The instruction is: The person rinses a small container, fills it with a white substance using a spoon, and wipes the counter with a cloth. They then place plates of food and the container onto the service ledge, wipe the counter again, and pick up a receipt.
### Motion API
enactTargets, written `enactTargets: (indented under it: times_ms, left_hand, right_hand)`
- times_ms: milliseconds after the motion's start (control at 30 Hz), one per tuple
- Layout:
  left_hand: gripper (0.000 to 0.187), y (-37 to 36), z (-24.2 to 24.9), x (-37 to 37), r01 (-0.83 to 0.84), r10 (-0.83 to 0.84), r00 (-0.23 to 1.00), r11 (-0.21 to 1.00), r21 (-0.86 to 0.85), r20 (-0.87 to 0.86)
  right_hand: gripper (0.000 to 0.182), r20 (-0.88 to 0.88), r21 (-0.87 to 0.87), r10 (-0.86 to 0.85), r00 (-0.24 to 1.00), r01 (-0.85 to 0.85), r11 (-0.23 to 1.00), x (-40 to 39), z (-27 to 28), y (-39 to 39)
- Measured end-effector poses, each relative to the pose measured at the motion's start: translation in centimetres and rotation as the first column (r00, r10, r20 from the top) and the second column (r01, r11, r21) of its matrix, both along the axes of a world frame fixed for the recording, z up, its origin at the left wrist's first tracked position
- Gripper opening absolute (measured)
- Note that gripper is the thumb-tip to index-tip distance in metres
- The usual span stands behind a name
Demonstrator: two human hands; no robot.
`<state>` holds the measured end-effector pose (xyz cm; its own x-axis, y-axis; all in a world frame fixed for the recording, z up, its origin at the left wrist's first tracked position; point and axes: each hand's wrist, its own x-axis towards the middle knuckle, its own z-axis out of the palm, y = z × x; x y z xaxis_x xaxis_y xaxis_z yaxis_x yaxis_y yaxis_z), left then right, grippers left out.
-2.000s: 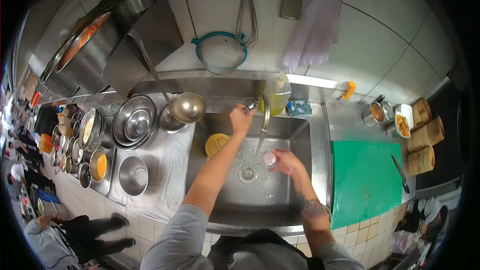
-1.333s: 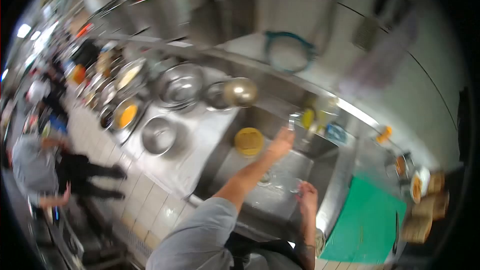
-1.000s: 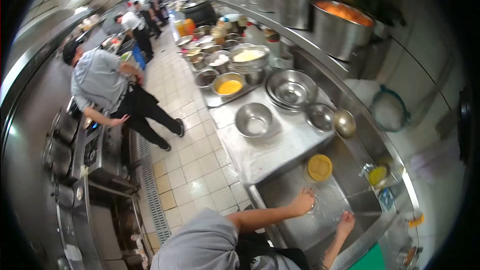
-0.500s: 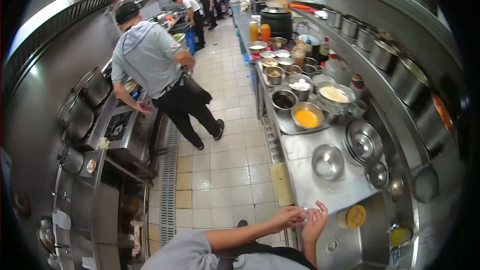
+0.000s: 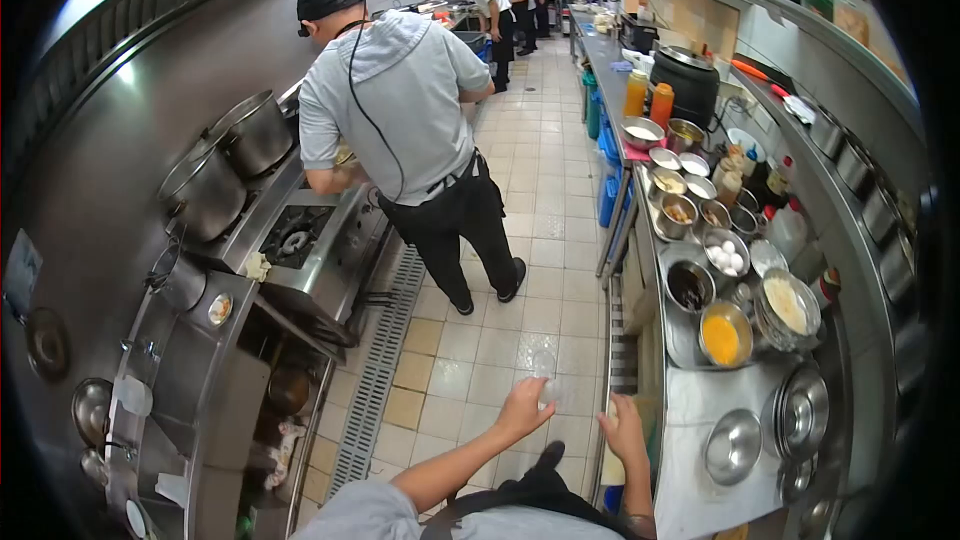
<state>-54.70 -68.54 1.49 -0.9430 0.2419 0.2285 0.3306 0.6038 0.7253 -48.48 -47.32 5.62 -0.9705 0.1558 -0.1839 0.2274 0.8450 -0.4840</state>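
A small clear plastic container (image 5: 548,393), grasped in the left hand (image 5: 523,410), is left of the steel counter (image 5: 690,395). The right hand (image 5: 625,427), loosely open, is nearer it. Metal bowls (image 5: 733,447) crowd the counter; across from it stands a person (image 5: 400,110).

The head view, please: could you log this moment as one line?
left hand: holds small clear item | right hand: raised by steel counter | co-worker: standing at stove
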Motion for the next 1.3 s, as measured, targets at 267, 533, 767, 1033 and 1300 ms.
enactTargets:
  times_ms: [267,533,767,1033,1300]
  left_hand:
    - [0.042,0.4,-1.3,-14.8,-0.087,0.082,0.993,0.994,-0.064,-0.09]
    - [0.044,6.0,1.6,-29.9,-0.113,0.115,0.99,0.993,0.029,-0.086]
    - [0.044,7.1,-0.3,-41.7,-0.026,0.026,0.999,1.0,0.0,-0.025]
    - [0.047,5.7,-2.8,-47.0,0.013,-0.004,0.989,0.998,-0.064,0.148]
    - [0.047,3.8,-2.7,-44.3,-0.087,0.092,0.986,0.995,-0.038,0.143]
  right_hand:
    - [0.01,-0.316,-0.215,-0.188,0.93,0.123,0.969,-11.7,-8.0,3.5]
    - [0.059,-0.102,-0.036,0.173,0.98,-0.177,0.984,-29.6,-7.7,5.3]
    - [0.073,0.12,-0.324,0.116,0.986,-0.071,0.943,-39.8,-16.8,4.9]
    - [0.083,0.867,-0.299,0.081,0.492,0.382,0.874,-28.4,-33.0,8.7]
    - [0.066,0.915,-0.201,-0.012,0.404,0.48,0.854,-22.5,-29.6,10.8]
